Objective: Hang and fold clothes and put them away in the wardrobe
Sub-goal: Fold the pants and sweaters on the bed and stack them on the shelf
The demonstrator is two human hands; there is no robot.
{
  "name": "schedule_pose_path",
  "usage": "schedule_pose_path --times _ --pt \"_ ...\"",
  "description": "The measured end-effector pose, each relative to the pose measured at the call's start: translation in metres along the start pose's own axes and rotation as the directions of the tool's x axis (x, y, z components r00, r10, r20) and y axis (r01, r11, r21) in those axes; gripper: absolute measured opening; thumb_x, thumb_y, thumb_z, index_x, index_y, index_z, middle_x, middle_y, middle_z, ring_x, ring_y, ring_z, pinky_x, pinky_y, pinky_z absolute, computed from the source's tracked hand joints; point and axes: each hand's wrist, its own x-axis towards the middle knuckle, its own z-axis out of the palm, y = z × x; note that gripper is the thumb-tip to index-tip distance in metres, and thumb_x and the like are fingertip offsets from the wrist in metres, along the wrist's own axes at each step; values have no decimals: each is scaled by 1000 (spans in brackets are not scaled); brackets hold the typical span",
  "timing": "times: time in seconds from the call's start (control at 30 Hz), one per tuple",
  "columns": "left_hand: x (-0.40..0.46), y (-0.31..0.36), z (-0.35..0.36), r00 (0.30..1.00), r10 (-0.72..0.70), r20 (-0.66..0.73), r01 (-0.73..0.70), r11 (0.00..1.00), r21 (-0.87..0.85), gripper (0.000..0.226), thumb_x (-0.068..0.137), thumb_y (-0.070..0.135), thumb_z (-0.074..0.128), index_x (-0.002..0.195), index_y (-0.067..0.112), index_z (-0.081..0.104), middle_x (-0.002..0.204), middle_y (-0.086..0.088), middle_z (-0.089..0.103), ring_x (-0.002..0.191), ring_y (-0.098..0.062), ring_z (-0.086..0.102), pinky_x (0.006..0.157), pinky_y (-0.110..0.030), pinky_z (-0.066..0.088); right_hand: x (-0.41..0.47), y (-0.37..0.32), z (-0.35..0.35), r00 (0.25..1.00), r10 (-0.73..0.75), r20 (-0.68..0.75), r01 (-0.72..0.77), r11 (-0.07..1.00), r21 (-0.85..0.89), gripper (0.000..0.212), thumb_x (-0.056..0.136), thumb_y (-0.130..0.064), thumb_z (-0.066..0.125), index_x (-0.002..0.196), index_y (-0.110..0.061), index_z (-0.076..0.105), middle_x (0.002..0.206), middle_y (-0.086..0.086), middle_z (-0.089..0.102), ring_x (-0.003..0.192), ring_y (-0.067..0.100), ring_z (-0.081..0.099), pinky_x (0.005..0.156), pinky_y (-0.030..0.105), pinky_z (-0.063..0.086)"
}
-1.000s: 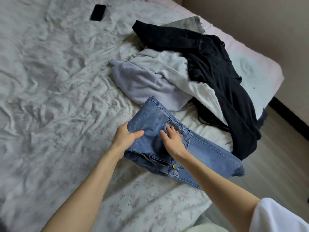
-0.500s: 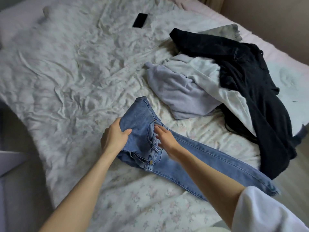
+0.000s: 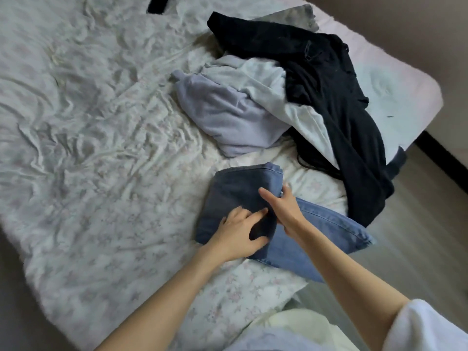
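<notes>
— Two hands on one garment, am I reading that right?
— Yes. The left hand (image 3: 238,230) lies flat with fingers spread on the folded blue denim jeans (image 3: 243,196), pressing the fold down. The right hand (image 3: 283,206) has its thumb laid over the top layer and its fingers tucked behind the fold's right edge, pinching that edge.
— Where are the jeans?
— On the bed with the rumpled white floral sheet (image 3: 101,148), near its front edge. The folded part sits under both hands; the lighter blue legs (image 3: 326,231) run out to the right toward the bed's edge.
— And beyond them?
— Just behind lies a pale lilac sweatshirt (image 3: 228,117), with a white garment (image 3: 278,97) overlapping it and a long black garment (image 3: 329,84) draped across both. A grey cloth (image 3: 291,17) peeks out behind the black one. A flat black object (image 3: 158,5) rests at the far top of the sheet; I cannot tell what it is.
</notes>
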Motion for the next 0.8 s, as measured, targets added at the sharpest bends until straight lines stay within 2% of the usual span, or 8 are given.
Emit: schedule_pose_path --times 0.07,0.13,0.27,0.37,0.5,0.6,0.7,0.8 --pt "5 1 21 999 41 29 -39 998 -48 68 76 52 43 140 28 39 135 2 43 138 -22 23 112 -49 20 4 20 -14 994 -4 -110 -5 996 -86 21 88 -18 59 106 -12 49 104 8 60 84 15 57 71 29 48" --pt "8 -1 38 999 16 -51 -19 998 -58 54 88 42 49 138 27 41 147 2 32 141 -19 16 115 -45 16 10 42 -28 985 14 -173 -32 994 -103 18 89 -15 55 104 -10 48 108 11 59 88 18 56 81 36 49" --pt "19 -25 56 950 -221 -222 217 975 -40 66 94 39 46 149 26 11 157 -5 -1 144 -24 -2 116 -44 10 24 70 -45 970 54 -238 -69 996 -54 24 90 -20 55 112 -11 47 110 7 57 94 20 55 83 35 47" --pt "31 -51 67 896 -379 -231 361 925 -114 79 92 43 49 150 20 0 157 -9 -7 144 -27 0 116 -47 10 37 86 -50 962 71 -262 -97 991 -87 36 95 -25 50 125 -8 40 116 7 52 96 20 51 79 32 40" --pt "53 -79 61 854 -429 -295 322 880 -350 89 84 34 67 149 12 10 154 -11 18 140 -27 23 113 -41 24 50 106 -51 946 31 -322 -132 945 -298 51 97 -31 46 140 -13 26 140 6 44 118 29 50 88 36 43" --pt "63 -96 43 871 -479 -108 295 686 -665 74 76 20 77 137 9 36 132 -5 51 117 -20 52 101 -34 42 48 114 -50 951 57 -303 -185 891 -414 59 95 -35 46 144 -15 20 141 7 43 121 33 48 92 41 42" --pt "61 -105 35 866 -492 93 356 474 -805 48 77 20 75 119 7 54 116 -10 65 96 -22 65 88 -37 52 34 128 -47 968 76 -240 -172 895 -412 62 94 -36 49 144 -15 18 138 8 47 121 33 48 96 43 42" --pt "60 -103 31 870 -487 76 353 508 -786 45 77 21 76 115 7 57 109 -8 67 91 -20 66 78 -33 53 18 139 -45 961 -23 -276 -91 914 -395 61 96 -32 45 147 -19 14 143 5 39 122 33 45 99 44 36"
